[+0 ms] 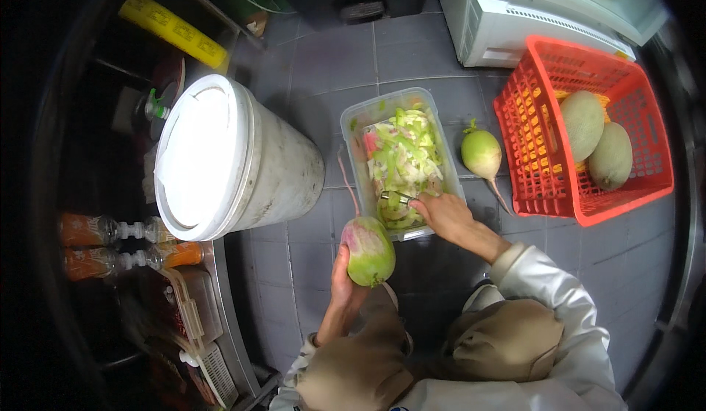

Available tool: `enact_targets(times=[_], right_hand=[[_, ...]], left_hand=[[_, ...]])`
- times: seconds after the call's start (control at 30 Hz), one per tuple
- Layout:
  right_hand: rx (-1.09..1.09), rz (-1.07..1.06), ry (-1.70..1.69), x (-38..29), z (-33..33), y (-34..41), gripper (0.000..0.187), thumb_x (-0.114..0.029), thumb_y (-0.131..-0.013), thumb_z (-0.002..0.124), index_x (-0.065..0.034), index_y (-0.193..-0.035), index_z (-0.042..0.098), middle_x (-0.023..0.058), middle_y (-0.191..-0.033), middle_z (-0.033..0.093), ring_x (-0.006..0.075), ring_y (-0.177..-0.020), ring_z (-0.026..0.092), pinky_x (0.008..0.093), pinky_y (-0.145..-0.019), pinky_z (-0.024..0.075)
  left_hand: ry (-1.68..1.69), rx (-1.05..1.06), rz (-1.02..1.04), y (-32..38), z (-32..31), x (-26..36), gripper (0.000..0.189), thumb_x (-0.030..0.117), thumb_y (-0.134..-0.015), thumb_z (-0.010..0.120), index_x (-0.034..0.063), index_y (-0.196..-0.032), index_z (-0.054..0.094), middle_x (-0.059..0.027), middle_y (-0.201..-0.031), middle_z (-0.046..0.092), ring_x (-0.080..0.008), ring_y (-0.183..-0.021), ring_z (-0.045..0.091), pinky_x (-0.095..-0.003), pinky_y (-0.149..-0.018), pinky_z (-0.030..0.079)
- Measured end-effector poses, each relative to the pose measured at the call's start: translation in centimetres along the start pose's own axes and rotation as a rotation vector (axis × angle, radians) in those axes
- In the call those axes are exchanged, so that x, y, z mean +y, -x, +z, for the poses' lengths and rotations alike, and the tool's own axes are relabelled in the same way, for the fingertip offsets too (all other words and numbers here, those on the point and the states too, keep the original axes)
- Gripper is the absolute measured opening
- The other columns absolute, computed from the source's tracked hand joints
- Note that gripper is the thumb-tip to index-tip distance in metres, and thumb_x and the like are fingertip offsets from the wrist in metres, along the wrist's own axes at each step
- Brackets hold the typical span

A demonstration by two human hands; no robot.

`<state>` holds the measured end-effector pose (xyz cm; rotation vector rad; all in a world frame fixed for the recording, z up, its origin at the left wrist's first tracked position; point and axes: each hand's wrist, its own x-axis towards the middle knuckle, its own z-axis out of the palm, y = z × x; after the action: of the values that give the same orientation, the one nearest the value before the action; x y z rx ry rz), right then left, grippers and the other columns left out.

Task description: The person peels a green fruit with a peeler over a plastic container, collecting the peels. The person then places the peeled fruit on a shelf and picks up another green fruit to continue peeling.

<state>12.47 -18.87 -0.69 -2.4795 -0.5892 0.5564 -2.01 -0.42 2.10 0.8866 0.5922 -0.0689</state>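
My left hand (348, 284) grips a green radish (370, 256) from below and its left side. Its thin root points away from me, and a pinkish-white patch shows near the root end. In my right hand (444, 215) is a metal vegetable peeler (398, 196), held low over a clear plastic bin (443, 141) and apart from the radish. Green and white peelings (405, 152) fill much of that bin. Another green radish (481, 152), with leaf stubs and a long root, lies on the tiled floor to the bin's right.
A red plastic basket (586, 212) at the right holds two netted melons (610, 156). Left of the bin stands a lidded white bucket (281, 163). Bottles of orange drink (88, 264) lie at the left beside a metal shelf edge (234, 323). Behind the basket is a white refrigerator (529, 28).
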Motion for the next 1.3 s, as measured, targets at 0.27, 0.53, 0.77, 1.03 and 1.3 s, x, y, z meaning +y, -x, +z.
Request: enact_targets(times=[0.27,0.53,0.77,1.03,1.3], right_hand=[[0.056,-0.208,-0.42,-1.8,-0.2,2.9,0.033,-0.033,-0.098,0.044,-0.0032,-0.091,0.056,0.0227,-0.074,0.061,0.0455,-0.072,0.058,0.053,-0.062,0.0442],[0.234,-0.213,0.017,-0.9,-1.2,1.4,0.021,-0.024,-0.094,0.05,-0.0038,-0.094,0.056,0.0218,-0.074,0.063,0.0377,-0.065,0.063,0.0485,-0.053,0.0467],[0.492,-0.312,0.231,0.3,-2.1,1.7,0.032,-0.019,-0.083,0.061,-0.0065,-0.112,0.06,0.0137,-0.097,0.066,0.0325,-0.065,0.066,0.0429,-0.053,0.0507],[0.039,-0.347,-0.308,-2.9,-2.5,3.8,0.019,-0.024,-0.094,0.053,-0.0049,-0.093,0.057,0.0198,-0.064,0.057,0.0424,-0.062,0.057,0.0488,-0.054,0.0443],[-0.043,-0.27,-0.023,-2.8,-0.8,3.7,0.03,-0.034,-0.095,0.051,-0.0058,-0.09,0.058,0.0196,-0.064,0.06,0.0416,-0.061,0.059,0.0507,-0.054,0.0452]], left_hand=[[0.127,0.0,-0.132,-0.2,1.1,0.6,0.073,0.062,-0.095,0.021,0.007,-0.14,0.037,-0.0163,-0.129,0.051,-0.0347,-0.111,0.054,-0.0475,-0.091,0.047],[0.151,-0.12,-0.151,0.1,0.7,1.0,0.075,0.063,-0.094,0.022,0.0067,-0.142,0.034,-0.0173,-0.13,0.05,-0.0357,-0.112,0.054,-0.047,-0.087,0.049],[0.085,-0.109,-0.119,0.1,0.1,0.8,0.076,0.063,-0.093,0.024,0.0055,-0.142,0.034,-0.0182,-0.13,0.05,-0.0366,-0.112,0.054,-0.0468,-0.086,0.049],[0.051,-0.127,-0.111,0.4,-0.4,0.3,0.081,0.067,-0.089,0.033,0.005,-0.142,0.033,-0.0195,-0.131,0.049,-0.0363,-0.115,0.053,-0.048,-0.089,0.048],[0.016,-0.174,-0.071,0.5,-1.4,-0.2,0.088,0.055,-0.078,0.066,0.006,-0.142,0.03,-0.0195,-0.128,0.051,-0.0361,-0.109,0.057,-0.0484,-0.084,0.052]])
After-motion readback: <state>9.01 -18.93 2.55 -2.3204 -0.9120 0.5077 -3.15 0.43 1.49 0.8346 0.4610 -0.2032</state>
